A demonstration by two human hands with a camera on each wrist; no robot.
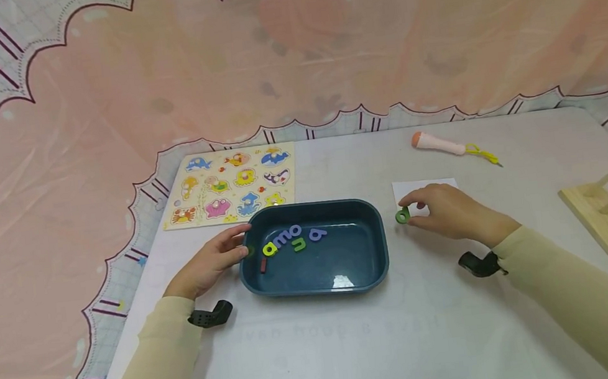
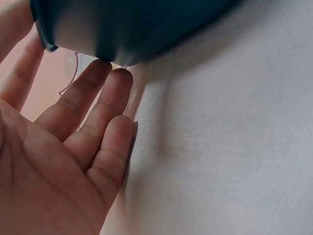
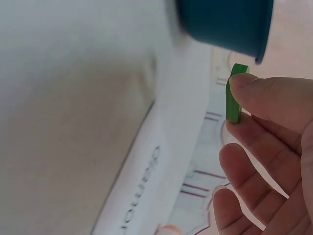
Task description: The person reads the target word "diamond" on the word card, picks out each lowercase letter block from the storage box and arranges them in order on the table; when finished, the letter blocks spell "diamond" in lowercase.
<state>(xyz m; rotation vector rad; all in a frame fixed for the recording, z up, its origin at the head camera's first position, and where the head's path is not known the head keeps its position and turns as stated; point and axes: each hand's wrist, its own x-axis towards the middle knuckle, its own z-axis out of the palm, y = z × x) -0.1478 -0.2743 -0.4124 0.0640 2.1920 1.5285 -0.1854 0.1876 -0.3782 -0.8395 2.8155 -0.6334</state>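
Note:
A dark blue-green tray (image 1: 320, 278) holds several letter pieces: a yellow letter (image 1: 269, 249), a red-brown bar-shaped piece (image 1: 263, 265), a green n-shaped letter (image 1: 299, 244) and purple ones (image 1: 317, 234). My left hand (image 1: 213, 259) touches the tray's left rim with fairly straight fingers. In the left wrist view, its lower fingers (image 2: 115, 93) lie beside the tray's outer wall. To the right of the tray, my right hand (image 1: 444, 211) pinches a green letter piece (image 1: 401, 216) with a round loop between thumb and fingers. Edge-on, this green letter (image 3: 234, 95) appears above the table in the right wrist view.
A white card (image 1: 402, 188), printed with letters, lies partly under the right hand. Behind the tray sits a sea-animal puzzle board (image 1: 231, 188). A pink-handled tool with a yellow end (image 1: 445, 143) lies far right. A wooden rack (image 1: 601, 224) with rods stands at the right edge.

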